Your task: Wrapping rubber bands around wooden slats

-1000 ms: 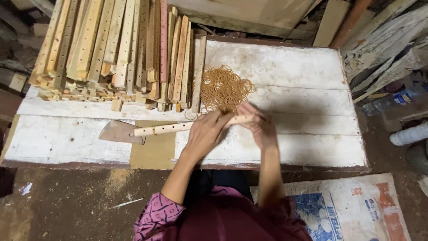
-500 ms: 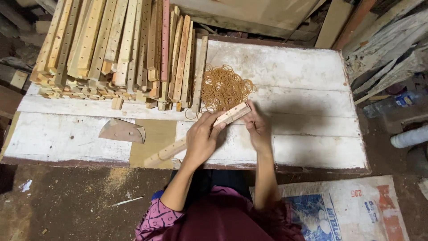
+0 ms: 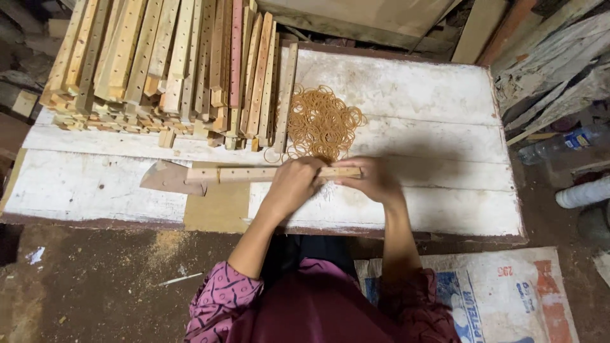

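I hold a long wooden strip with a row of holes [image 3: 244, 173] level above the white plank table [image 3: 438, 209]. My left hand [image 3: 293, 181] grips it near its middle. My right hand [image 3: 373, 179] grips its right end. Both hands are closed around the strip. A heap of tan rubber bands [image 3: 323, 122] lies on the table just beyond my hands. A large stack of similar drilled wooden strips [image 3: 171, 63] rests at the back left of the table.
A flat brown cardboard piece [image 3: 216, 206] and a pointed brown scrap [image 3: 164, 178] lie on the table under the strip's left end. A printed sack [image 3: 502, 292] covers the floor at my right. Boards lean at the right [image 3: 546, 70]. A plastic bottle [image 3: 572, 141] lies beyond the table.
The strip, tilted with its left end low half a second ago, is level again across the table. Both hands stay on it, shifted slightly.
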